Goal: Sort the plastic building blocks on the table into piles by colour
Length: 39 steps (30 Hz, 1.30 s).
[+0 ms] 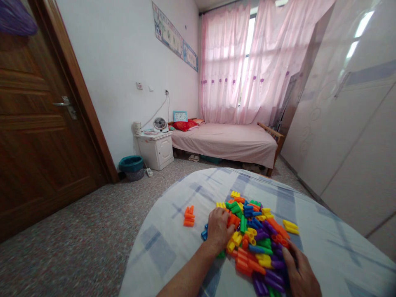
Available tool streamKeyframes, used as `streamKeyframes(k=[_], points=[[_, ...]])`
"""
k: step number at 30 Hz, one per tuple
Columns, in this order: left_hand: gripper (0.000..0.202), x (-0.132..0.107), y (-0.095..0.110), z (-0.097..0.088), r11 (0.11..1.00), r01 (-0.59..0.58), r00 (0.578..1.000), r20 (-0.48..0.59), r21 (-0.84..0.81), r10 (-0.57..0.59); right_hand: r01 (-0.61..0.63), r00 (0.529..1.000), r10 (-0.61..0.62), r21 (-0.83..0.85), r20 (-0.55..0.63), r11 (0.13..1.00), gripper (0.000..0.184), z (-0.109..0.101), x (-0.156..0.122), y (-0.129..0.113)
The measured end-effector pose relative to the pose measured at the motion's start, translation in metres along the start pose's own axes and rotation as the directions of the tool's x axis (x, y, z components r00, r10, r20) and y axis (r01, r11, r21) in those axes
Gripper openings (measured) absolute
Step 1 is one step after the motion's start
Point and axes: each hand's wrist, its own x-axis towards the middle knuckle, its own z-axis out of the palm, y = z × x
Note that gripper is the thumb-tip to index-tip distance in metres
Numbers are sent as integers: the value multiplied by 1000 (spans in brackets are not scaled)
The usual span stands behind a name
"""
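A heap of plastic tube-shaped building blocks (255,237) in orange, yellow, green, blue and purple lies on the cloth-covered table (161,264). At the heap's left side, my left hand (219,229) bends its fingers and thumb around an orange block (233,220); its fingertips are partly hidden. My right hand (301,270) rests against the right edge, beside purple blocks (277,264) and an orange block (281,240). Its thumb and forefinger are apart, with nothing visible between them. Set off to the left is a joined orange group (189,216).
A yellow block (291,227) lies at the heap's right. Beyond the table stand a bed (225,138), a white cabinet (163,152) with a fan (160,124), and a lined bin (132,165). There is a wooden door (46,136) on the left and a wardrobe (343,136) on the right.
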Motion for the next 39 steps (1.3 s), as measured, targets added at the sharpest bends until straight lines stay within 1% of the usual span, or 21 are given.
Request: streamKeyframes(k=[4, 7, 11, 14, 16, 19, 23, 26, 30, 33, 34, 36, 39], points=[[6, -1, -3, -1, 997, -8, 1000, -24, -73, 6, 6, 1000, -6, 7, -4, 1000, 70, 0, -2, -1], [9, 0, -9, -5, 990, 17, 998, -60, -143, -26, 38, 999, -37, 24, -13, 999, 66, 0, -4, -4], [11, 4, -14, -11, 977, 24, 994, -101, -211, -46, 44, 999, -43, 36, -13, 998, 64, -1, -7, -7], [12, 10, -19, -20, 974, 50, 988, -130, -221, -81, 39, 999, -39, 36, -17, 999, 65, 0, -8, -7], [13, 15, -26, -29, 981, 90, 980, -157, -174, -118, 40, 999, -39, 41, -25, 998, 64, 0, -7, -6], [13, 23, -42, -47, 982, 188, 967, -174, -13, -187, 47, 998, -46, 47, -33, 998, 63, 1, -6, -4], [12, 27, -64, -69, 923, 314, 948, -135, 224, -289, 44, 999, -43, 41, -28, 998, 63, 1, -6, -4], [14, 26, -74, -78, 872, 359, 933, -106, 334, -343, 39, 999, -38, 34, -23, 999, 64, 1, -6, -4], [18, 22, -79, -84, 823, 358, 928, -72, 440, -365, 48, 999, -48, 30, -16, 998, 64, 0, -6, -4], [21, 20, -78, -84, 815, 358, 931, -103, 456, -351, 60, 998, -59, 33, -20, 998, 62, 1, -5, -1], [23, 20, -77, -83, 827, 350, 936, -123, 440, -331, 65, 998, -64, 36, -21, 997, 61, 2, -5, 0], [24, 22, -72, -78, 885, 292, 956, -130, 362, -262, 75, 997, -74, 44, -24, 996, 59, 2, -4, 1], [24, 23, -56, -64, 982, 147, 988, -74, 120, -139, 73, 997, -72, 56, -22, 996, 60, 2, -3, 2]])
